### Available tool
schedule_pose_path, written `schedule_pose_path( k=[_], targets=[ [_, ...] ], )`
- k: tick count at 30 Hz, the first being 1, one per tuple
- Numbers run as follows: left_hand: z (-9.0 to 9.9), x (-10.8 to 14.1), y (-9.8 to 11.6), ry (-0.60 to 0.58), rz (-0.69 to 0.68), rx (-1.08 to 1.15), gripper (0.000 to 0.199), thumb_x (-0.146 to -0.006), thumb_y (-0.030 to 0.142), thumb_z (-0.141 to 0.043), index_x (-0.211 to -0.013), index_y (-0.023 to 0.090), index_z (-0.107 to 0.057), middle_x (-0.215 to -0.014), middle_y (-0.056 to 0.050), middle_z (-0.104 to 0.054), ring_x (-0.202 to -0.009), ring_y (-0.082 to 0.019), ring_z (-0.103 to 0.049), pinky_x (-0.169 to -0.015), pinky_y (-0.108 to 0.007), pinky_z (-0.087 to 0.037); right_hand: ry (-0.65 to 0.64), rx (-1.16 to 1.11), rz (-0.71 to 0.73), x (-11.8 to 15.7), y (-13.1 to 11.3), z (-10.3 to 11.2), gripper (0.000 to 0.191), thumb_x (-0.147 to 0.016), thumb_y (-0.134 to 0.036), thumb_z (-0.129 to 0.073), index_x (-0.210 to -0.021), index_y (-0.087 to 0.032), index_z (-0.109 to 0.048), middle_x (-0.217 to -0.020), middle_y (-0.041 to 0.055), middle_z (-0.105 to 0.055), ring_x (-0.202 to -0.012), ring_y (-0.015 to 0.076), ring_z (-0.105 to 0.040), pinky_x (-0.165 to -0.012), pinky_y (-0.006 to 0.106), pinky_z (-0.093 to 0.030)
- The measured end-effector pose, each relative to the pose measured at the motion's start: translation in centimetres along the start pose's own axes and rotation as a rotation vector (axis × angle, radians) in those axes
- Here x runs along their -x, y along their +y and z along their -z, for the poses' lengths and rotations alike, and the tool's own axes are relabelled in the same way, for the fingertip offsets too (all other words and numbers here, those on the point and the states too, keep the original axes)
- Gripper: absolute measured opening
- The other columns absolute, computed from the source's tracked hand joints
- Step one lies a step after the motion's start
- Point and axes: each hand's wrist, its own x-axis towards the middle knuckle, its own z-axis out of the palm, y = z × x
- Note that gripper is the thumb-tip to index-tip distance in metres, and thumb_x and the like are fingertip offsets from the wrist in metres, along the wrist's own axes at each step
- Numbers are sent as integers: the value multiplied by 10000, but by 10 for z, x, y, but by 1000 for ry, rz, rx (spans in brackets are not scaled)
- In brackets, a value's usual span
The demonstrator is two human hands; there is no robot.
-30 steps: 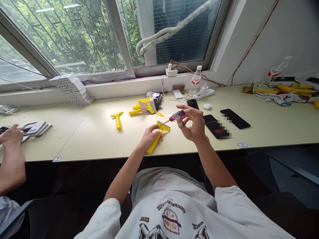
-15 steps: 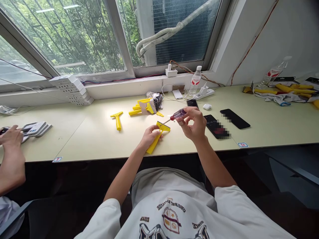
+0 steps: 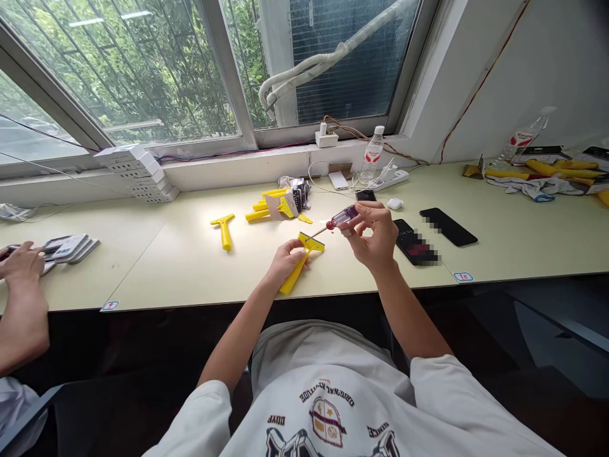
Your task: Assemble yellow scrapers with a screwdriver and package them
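We grip the yellow scraper (image 3: pixel 295 275) near the table (image 3: pixel 190 273) edge with our left hand (image 3: pixel 285 258), presumably bracing it; our right hand (image 3: pixel 373 238) holds the screwdriver (image 3: pixel 343 217) slanted, apparently so its tip meets the scraper's head.

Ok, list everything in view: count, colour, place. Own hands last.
Table: 1, pale yellow, below the window
Window: 1, grey-framed, back
Held scraper: 1, yellow, front centre
Screwdriver: 1, purple-red handle, tip at held scraper's head
Loose scraper: 1, yellow, left of centre
Scraper pile: 1, mostly yellow, back centre
Bottles: 2, clear, back right and far right
Phones: 3, black, right of centre
Small case: 1, white, among the phones
Power strip: 1, white, by left bottle
Boxes: several, white, back left
Packs: several, grey, far left
Yellow handles: several, yellow, far right
Labels: 2, blue-edged, table's front edge
Co-worker's hand: 1, bare, at packs
Left hand: 1, bare, gripping held scraper
Right hand: 1, bare, gripping screwdriver
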Motion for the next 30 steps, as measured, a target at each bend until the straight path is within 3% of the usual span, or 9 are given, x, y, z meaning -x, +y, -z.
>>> schedule_pose_path(
  k=[4, 11, 17, 23, 30],
  targets=[
    [-1, 0, 2, 15, 14, 13, 422, -859, 271, -853, -1242, 159, -717, -1420, -173, -721, -812, -179, -794, -657, -298, -641, -45, -41, 3, -2, -4, 3, 306, -1062, -414, -705, -1320, -303, -582, -1366, 95, -776, -741, 153, -777, -464, 251, -529],
    [-4, 2, 5, 18, 19, 20, 417, -864, 258, -857, -1238, 151, -705, -1361, -171, -740, -796, -174, -790, -655, -297, -640, -4, -21, -10, -2, -1, 1, 332, -1029, -466, -769, -1256, -277, -618, -1264, 81, -789, -650, 124, -755, -448, 231, -500],
    [-3, 1, 5, 4, 9, 19, 418, -867, 252, -835, -1245, 138, -699, -1435, -188, -715, -794, -173, -793, -644, -293, -640, 11, -29, 71, -4, -1, 4, 311, -1001, -384, -821, -1246, -286, -656, -1199, 50, -777, -632, 110, -728, -428, 226, -479],
    [-1, 0, 1, 8, 9, -1, 433, -864, 258, -840, -1260, 145, -706, -1359, -172, -754, -798, -179, -794, -656, -294, -647, -30, -11, -1, -4, -8, 5, 284, -1045, -370, -701, -1302, -297, -606, -1384, 98, -786, -751, 156, -786, -462, 251, -536],
    [-1, 0, 2, 12, 17, -2, 430, -878, 250, -825, -1278, 147, -705, -1383, -173, -745, -804, -177, -794, -664, -294, -652, 35, -41, 25, -4, -4, 0, 364, -977, -348, -847, -1252, -289, -614, -1203, 40, -779, -609, 99, -727, -439, 209, -476]
  ],
)
